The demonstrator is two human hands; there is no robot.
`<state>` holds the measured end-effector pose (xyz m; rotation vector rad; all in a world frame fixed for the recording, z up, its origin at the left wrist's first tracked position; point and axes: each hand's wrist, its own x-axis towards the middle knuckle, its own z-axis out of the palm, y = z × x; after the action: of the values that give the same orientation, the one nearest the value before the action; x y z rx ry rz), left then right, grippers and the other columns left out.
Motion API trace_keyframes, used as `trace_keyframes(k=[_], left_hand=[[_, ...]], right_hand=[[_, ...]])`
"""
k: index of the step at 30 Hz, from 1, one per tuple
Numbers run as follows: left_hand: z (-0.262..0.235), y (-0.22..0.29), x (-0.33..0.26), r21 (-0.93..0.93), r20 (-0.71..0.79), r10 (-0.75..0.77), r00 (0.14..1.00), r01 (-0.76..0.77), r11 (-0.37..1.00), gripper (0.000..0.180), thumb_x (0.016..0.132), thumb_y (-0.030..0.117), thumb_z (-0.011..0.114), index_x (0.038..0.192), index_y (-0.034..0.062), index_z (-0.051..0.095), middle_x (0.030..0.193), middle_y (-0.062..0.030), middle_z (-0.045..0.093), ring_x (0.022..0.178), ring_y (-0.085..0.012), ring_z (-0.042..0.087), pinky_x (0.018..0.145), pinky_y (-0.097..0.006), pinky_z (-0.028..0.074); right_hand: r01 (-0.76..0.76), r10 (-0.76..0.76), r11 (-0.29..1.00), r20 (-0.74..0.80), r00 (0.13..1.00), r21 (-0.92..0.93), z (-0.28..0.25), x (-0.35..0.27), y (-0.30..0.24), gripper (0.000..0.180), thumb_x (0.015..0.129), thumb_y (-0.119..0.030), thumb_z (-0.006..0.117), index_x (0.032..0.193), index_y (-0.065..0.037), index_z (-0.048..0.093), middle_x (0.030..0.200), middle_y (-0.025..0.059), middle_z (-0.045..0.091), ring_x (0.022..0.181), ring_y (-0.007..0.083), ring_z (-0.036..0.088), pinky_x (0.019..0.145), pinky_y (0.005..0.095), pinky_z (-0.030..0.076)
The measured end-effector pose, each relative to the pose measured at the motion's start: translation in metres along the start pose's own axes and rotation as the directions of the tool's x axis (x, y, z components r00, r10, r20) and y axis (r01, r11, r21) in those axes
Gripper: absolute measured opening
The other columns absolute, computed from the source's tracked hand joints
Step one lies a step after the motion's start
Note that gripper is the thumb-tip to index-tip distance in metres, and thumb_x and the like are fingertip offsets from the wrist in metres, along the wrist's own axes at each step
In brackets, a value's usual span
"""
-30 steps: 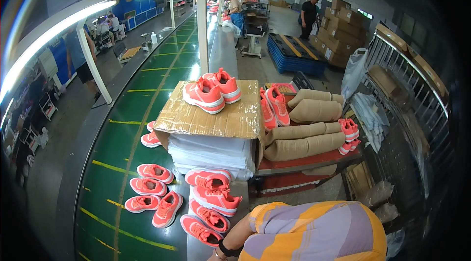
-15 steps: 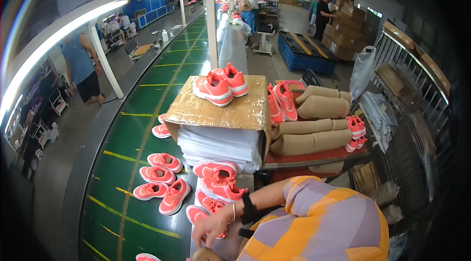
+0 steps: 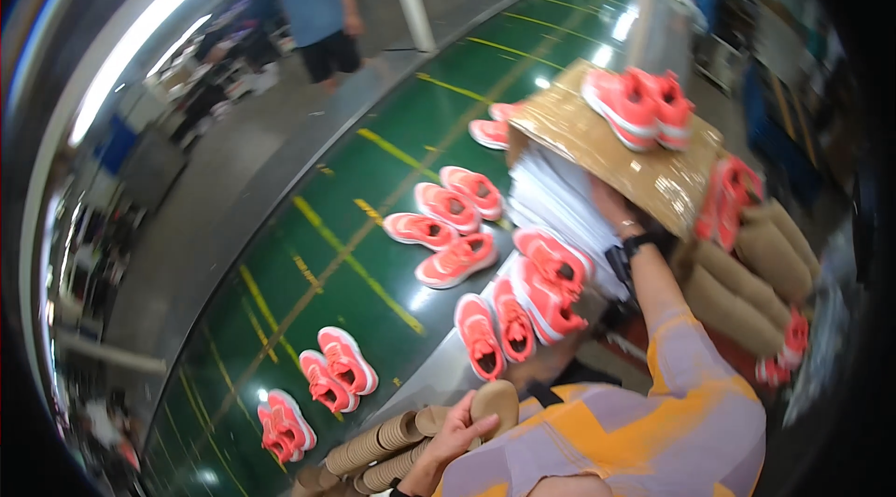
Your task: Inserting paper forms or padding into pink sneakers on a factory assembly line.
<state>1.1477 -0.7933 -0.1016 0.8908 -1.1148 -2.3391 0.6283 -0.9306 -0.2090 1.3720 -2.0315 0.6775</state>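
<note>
My left hand (image 3: 457,430) is closed around a tan, rounded shoe insert (image 3: 496,404) at the lower middle. Beside it lie nested stacks of similar tan inserts (image 3: 378,444). My right arm stretches forward, and my right hand (image 3: 609,206) reaches to the white paper sheets (image 3: 555,194) stacked inside a taped cardboard box (image 3: 607,135). The box's top shades the fingers, so their grip does not show. Between my arms, coral-pink sneakers (image 3: 546,287) with white soles stand on the grey ledge next to the belt.
On the green conveyor belt (image 3: 364,245) with yellow lines stand more coral sneakers (image 3: 448,208), and another pair (image 3: 338,371) nearer. A pair (image 3: 639,108) sits on the box. Long tan insert stacks (image 3: 737,296) lie to the right. Beyond the belt is a person (image 3: 317,7).
The view has swung left and tilted. My right hand has gone from beside the sneakers at the ledge forward to the paper in the box. My left hand has come into sight with the insert.
</note>
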Motion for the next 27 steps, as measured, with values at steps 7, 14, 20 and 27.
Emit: trace_keyframes(k=[7,14,20,27], left_hand=[[0.066,0.097,-0.021,-0.095,0.052,-0.006,0.999,0.011,0.995,0.041,0.087,0.003,0.065,0.126,0.0054,0.051,0.109,-0.0061,0.062,0.096,-0.0157,0.061,0.084,-0.03,0.051],[0.018,0.055,0.109,0.564,-0.368,0.432,0.823,-0.171,0.808,0.056,0.085,0.003,0.065,0.136,0.0013,0.042,0.12,-0.0106,0.059,0.11,-0.02,0.057,0.092,-0.034,0.047],[0.033,0.086,0.21,0.821,-0.013,0.904,0.428,-0.511,0.254,0.053,0.08,0.001,0.062,0.13,-0.0006,0.044,0.119,-0.0175,0.057,0.112,-0.0285,0.056,0.092,-0.036,0.046],[0.047,0.118,0.169,0.855,0.252,0.392,0.885,-0.394,0.339,0.059,0.075,-0.001,0.066,0.13,-0.0026,0.044,0.121,-0.0203,0.055,0.117,-0.0292,0.051,0.097,-0.038,0.042]], right_hand=[[0.01,0.008,0.914,-0.044,0.999,0.405,-0.032,0.055,-0.057,0.035,0.096,-0.026,0.051,0.12,-0.001,0.056,0.123,0.0141,0.058,0.115,0.0249,0.053,0.1,0.0407,0.042],[-0.557,0.105,-0.164,0.576,0.81,0.814,-0.164,0.097,-0.19,0.031,0.096,-0.025,0.053,0.115,-0.003,0.061,0.12,0.0128,0.059,0.112,0.0237,0.055,0.097,0.039,0.043],[0.201,-0.458,0.283,-0.052,0.888,0.938,-0.158,0.061,-0.239,0.05,0.09,-0.021,0.063,0.133,0.0,0.047,0.133,0.0206,0.05,0.119,0.032,0.051,0.102,0.0385,0.04],[0.247,-0.743,0.239,0.013,0.67,0.939,-0.157,0.133,-0.212,0.078,0.061,-0.024,0.087,0.124,-0.005,0.046,0.118,0.0175,0.052,0.112,0.036,0.052,0.095,0.0414,0.044]])
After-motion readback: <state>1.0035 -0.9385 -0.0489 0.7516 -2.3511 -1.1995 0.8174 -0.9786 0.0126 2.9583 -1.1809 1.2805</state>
